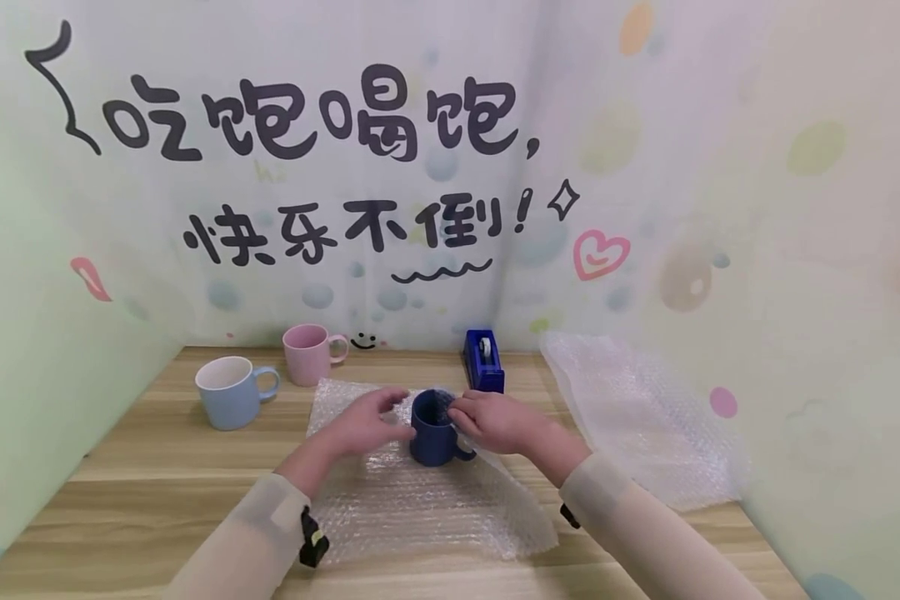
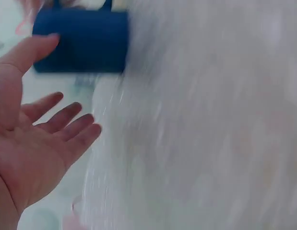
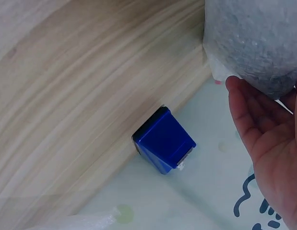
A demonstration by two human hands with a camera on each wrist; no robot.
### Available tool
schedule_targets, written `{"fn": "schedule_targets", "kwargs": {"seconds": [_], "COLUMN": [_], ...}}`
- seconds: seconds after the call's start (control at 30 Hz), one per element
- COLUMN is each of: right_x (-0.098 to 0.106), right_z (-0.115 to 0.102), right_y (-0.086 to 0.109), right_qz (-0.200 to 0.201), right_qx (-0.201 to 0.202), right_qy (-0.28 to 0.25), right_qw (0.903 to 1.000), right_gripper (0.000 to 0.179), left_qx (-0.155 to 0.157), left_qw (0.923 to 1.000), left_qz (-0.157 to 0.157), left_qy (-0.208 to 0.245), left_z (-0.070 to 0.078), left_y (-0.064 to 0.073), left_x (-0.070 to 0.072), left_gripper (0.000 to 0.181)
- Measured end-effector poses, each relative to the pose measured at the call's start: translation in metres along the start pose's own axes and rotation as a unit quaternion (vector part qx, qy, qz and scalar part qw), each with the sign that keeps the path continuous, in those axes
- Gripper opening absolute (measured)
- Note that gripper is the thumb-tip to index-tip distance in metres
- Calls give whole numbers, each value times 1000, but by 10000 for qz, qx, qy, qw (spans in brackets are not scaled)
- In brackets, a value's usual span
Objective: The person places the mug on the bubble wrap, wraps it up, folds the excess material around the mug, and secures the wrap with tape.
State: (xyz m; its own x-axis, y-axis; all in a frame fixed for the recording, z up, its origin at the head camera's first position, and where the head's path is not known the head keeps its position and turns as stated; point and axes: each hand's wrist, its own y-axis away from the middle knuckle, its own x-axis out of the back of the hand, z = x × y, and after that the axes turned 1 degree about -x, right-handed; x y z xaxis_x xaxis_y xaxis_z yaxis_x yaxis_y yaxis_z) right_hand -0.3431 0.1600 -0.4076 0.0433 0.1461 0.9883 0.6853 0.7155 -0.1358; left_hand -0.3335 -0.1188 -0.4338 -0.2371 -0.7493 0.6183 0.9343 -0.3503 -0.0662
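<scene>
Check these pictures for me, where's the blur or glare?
Head view: mostly clear, with bright glints on the nearer bubble wrap; left wrist view: the dark blue mug and bubble wrap look smeared, the left hand sharper; right wrist view: dimmer, the tape dispenser fairly crisp.

The mug [image 2: 83, 43] was just a smear in the left wrist view, handle [image 2: 107, 5] chopped by the top edge. The wrap [image 2: 201, 124] blurred too and ran off the right side. Right wrist cropped the right hand [image 3: 275, 143]; head view cut both sleeves [image 1: 243, 537].
</scene>
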Motion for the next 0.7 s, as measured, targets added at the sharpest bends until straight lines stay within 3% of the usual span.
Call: {"fn": "schedule_targets", "kwargs": {"seconds": [0.13,0.23,0.3,0.37,0.47,0.57,0.63,0.7], "right_x": [-1,-2,-3,-4,-6,-7,-7,-7], "right_z": [0,0,0,0,0,0,0,0], "right_y": [1,1,2,2,3,3,4,4], "right_qz": [84,110,108,115,142,196,228,266], "right_qx": [48,85,89,84,61,62,68,79], "right_qy": [15,17,35,31,46,54,65,74], "right_qw": [10000,9999,9999,9999,9999,9998,9997,9996], "right_gripper": [32,32,33,33,34,33,33,33], "left_qx": [-42,315,608,930,1163,1239,1053,758], "left_qw": [9932,9790,9729,9739,9797,9772,9774,9818], "left_qz": [1077,1791,1976,1812,1549,1712,1829,1734], "left_qy": [-439,-918,-1040,-1005,-524,-199,-87,158], "left_z": [-27,-62,-88,-102,-107,-106,-100,-82], "left_y": [0,-6,-11,-13,-13,-14,-14,-9], "left_x": [27,37,40,43,47,50,52,55], "left_gripper": [60,63,67,72,73,51,28,19]}}
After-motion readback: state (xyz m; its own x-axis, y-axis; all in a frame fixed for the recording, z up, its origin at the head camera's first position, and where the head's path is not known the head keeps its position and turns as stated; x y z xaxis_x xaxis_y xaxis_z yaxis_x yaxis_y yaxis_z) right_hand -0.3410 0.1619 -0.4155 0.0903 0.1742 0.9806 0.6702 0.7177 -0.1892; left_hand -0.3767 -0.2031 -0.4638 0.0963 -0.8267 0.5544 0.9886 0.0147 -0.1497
